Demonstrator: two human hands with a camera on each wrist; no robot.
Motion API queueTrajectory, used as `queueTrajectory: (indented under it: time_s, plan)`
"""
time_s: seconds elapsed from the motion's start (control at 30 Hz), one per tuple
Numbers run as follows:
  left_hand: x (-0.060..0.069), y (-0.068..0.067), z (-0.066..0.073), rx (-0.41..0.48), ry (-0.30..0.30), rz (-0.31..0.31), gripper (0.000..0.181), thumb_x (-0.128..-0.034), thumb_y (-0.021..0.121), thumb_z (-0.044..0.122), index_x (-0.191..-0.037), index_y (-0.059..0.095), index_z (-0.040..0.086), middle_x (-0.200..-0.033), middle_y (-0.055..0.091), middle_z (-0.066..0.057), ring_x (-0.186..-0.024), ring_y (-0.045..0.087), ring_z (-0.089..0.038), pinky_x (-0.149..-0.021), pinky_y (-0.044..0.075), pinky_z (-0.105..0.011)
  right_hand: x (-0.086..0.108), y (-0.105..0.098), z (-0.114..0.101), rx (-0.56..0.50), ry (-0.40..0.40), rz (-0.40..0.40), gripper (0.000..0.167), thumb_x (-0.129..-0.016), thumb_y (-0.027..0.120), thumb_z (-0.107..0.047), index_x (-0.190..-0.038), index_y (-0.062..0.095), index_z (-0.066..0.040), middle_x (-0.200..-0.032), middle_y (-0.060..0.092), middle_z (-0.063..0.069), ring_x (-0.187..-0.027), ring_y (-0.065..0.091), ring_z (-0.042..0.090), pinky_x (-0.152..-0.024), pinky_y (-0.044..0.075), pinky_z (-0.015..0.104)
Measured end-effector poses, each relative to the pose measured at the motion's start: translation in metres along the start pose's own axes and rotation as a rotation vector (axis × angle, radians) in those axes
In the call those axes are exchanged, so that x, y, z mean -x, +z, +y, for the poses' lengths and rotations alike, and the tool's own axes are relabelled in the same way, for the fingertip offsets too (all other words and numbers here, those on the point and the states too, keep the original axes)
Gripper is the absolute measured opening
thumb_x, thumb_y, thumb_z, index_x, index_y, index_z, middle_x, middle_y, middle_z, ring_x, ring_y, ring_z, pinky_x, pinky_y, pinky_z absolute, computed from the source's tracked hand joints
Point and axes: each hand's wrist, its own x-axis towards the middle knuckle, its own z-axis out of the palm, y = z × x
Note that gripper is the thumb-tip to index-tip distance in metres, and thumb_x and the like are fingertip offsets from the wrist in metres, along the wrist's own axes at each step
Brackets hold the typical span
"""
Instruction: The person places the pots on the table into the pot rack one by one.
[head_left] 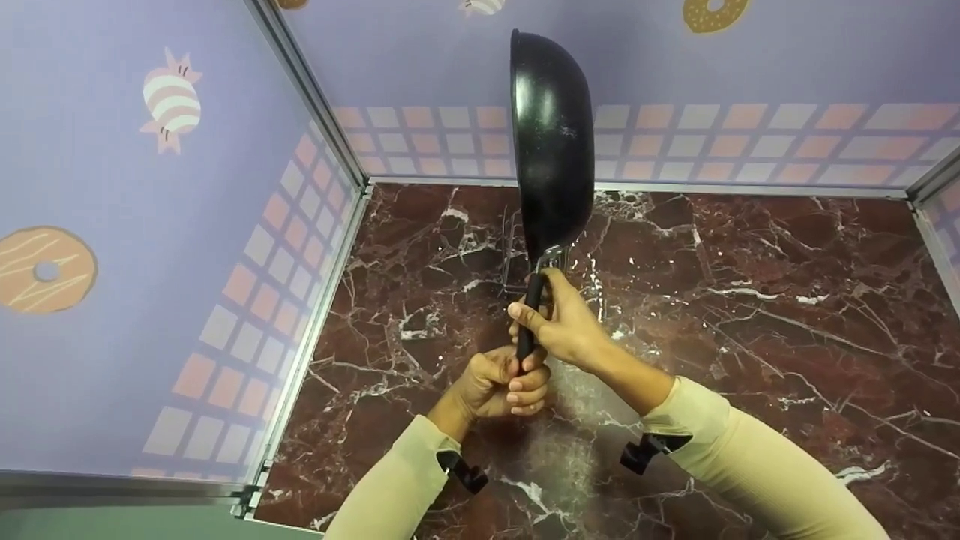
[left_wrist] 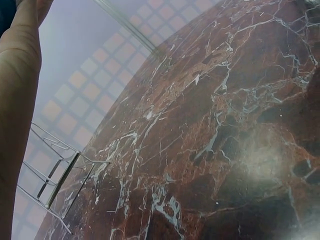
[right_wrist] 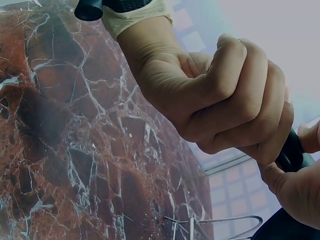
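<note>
A deep black frying pan (head_left: 555, 135) is held up on its side, its rim towards the left and its handle (head_left: 527, 330) pointing down. My right hand (head_left: 566, 322) grips the upper handle near the pan body, thumb along the near side. Just below, my left hand (head_left: 499, 382) curls round the handle's lower end. The right wrist view shows the left hand (right_wrist: 230, 95) with bent fingers, and part of the right hand (right_wrist: 300, 195) beside the black handle. The pan's inside is hidden from the head view.
A metal wire rack (left_wrist: 63, 180) stands on the dark red marbled tabletop (head_left: 787, 315), partly behind the pan in the head view. Purple printed panels (head_left: 420, 67) wall the table at the back and sides. White specks dot the tabletop near the rack.
</note>
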Motion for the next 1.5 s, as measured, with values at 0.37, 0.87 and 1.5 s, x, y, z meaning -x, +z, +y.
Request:
queueTrajectory:
  time_s: [0.37, 0.87, 1.5]
  plan:
    - [0.005, -0.005, -0.002, 0.003, 0.003, 0.003, 0.015, -0.1037, 0.069, 0.032, -0.104, 0.058, 0.021, -0.080, 0.060, 0.012, -0.066, 0.054, -0.003, -0.064, 0.046, -0.019, -0.002, 0.008, 0.002, 0.043, 0.008, 0.021, 0.051, -0.107, 0.074, -0.014, -0.147, 0.045, -0.002, -0.094, 0.079, 0.015, -0.076, 0.079, 0.019, -0.060, 0.065, 0.035]
    - [0.014, -0.011, -0.007, 0.018, -0.005, 0.027, 0.014, -0.1030, 0.068, 0.031, -0.103, 0.057, 0.021, -0.079, 0.060, 0.012, -0.063, 0.047, -0.005, -0.062, 0.043, -0.020, -0.003, 0.016, 0.009, 0.070, 0.000, 0.031, 0.055, -0.106, 0.075, -0.013, -0.149, 0.044, 0.000, -0.090, 0.079, 0.014, -0.072, 0.077, 0.019, -0.050, 0.062, 0.035]
    - [0.024, -0.018, -0.012, 0.031, -0.005, 0.021, 0.013, -0.1027, 0.069, 0.029, -0.104, 0.059, 0.021, -0.081, 0.059, 0.012, -0.067, 0.053, -0.004, -0.064, 0.044, -0.019, -0.004, 0.023, 0.019, 0.152, 0.007, 0.024, 0.062, -0.107, 0.075, -0.019, -0.155, 0.040, -0.001, -0.087, 0.082, 0.007, -0.069, 0.077, 0.018, -0.059, 0.064, 0.035]
